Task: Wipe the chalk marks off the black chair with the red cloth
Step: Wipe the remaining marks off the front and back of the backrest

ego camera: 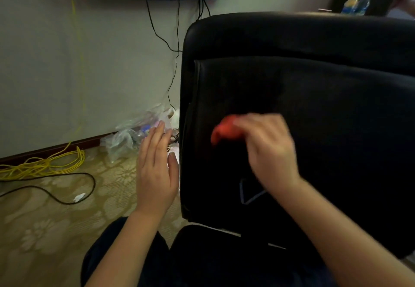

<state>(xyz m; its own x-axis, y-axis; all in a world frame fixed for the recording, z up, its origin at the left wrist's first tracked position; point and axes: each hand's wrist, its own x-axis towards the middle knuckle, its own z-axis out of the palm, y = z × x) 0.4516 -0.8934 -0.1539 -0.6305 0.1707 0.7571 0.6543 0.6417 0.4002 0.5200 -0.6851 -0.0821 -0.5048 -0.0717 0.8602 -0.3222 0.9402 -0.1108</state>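
The right hand (269, 145), blurred, seems to clutch the bunched red cloth (221, 129) against the black chair (336, 107), above an angular chalk mark (243, 193) near its wrist, while the left hand (155, 170) is flat and open beside the chair's edge, so the strokes may miss that mark.

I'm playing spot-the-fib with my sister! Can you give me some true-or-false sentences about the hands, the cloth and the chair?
1. The right hand holds the red cloth. True.
2. The left hand grips a stick of chalk. False: it is open and holds nothing.
3. The black chair is already wiped clean. False: a chalk mark shows by the right wrist.
4. A yellow cable lies on the floor. True.
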